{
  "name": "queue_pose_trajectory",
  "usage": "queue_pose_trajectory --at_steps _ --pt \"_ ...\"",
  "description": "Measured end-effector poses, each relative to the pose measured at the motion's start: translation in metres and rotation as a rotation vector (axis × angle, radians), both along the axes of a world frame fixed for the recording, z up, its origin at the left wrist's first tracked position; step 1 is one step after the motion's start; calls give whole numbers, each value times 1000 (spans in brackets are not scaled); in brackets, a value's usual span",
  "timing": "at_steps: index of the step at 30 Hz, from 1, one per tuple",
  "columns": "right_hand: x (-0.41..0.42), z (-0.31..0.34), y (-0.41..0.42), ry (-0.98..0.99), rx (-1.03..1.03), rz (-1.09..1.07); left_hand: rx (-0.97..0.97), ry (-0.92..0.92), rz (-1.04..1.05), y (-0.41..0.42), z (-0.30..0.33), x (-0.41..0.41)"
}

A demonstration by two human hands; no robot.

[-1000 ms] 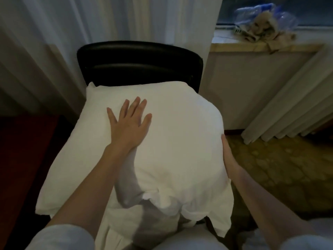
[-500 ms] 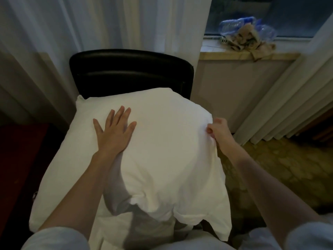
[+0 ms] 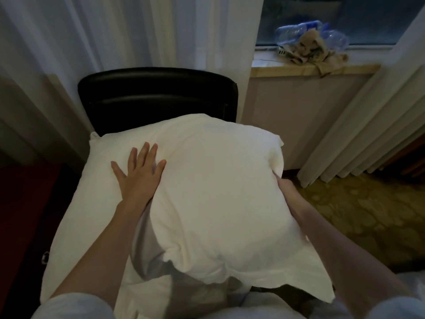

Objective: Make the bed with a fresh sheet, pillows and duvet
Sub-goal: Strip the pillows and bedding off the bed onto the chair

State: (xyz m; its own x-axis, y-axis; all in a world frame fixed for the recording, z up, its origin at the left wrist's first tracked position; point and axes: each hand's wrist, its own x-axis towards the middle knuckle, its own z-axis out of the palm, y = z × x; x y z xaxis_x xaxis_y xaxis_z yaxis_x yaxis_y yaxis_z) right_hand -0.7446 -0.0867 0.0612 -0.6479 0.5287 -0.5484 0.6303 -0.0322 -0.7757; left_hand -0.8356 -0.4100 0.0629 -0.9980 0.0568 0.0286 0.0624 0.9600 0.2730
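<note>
A white pillow [image 3: 218, 192] lies on a black chair [image 3: 156, 95]; left hand [image 3: 138, 173] presses it, fingers spread; right hand [image 3: 285, 185] grips its three-o'clock edge. Curtains [image 3: 115, 38] hang at twelve, a cluttered windowsill [image 3: 310, 67] at one.

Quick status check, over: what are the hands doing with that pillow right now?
Left hand flat on the pillow. Right hand at its right edge, fingers hidden. Pillow lies on the black chair. Nothing in the way.

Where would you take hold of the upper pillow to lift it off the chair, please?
Probably by its two side edges, coming in from left and right. The upper pillow is plump and lies flat, so its top offers no purchase; the loose pillowcase flap nearest you would just slide.
</note>
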Motion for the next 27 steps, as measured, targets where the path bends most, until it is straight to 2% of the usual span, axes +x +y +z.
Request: queue_pose_trajectory --at_steps 3,7,8,10,13,14,19,22,27 --pt "-7 27 21 179 159 -110 -52 21 0 5 -9 4" --pt "-6 56 37 420 427 -77 -101 35 1 10 -19 4" --pt "-11 51 39 402 515 -47 -93 37 6 9 -20 1" --pt "-19 33 39 228 658 24 -73 30 11 6 -19 -4" --pt "-16 -3 29 -140 671 197 -61 14 -8 13 -18 -7" --pt "-10 -8 19 -172 662 251 -80 15 -23 20 -18 -5" --pt "28 -26 -19 166 755 387 -114 19 -62 37 -18 -2" --pt "49 -38 -36 176 827 438 -121 6 -67 32 -15 -1" --pt "73 -48 -43 91 842 371 -129 -2 -98 33 -13 4"
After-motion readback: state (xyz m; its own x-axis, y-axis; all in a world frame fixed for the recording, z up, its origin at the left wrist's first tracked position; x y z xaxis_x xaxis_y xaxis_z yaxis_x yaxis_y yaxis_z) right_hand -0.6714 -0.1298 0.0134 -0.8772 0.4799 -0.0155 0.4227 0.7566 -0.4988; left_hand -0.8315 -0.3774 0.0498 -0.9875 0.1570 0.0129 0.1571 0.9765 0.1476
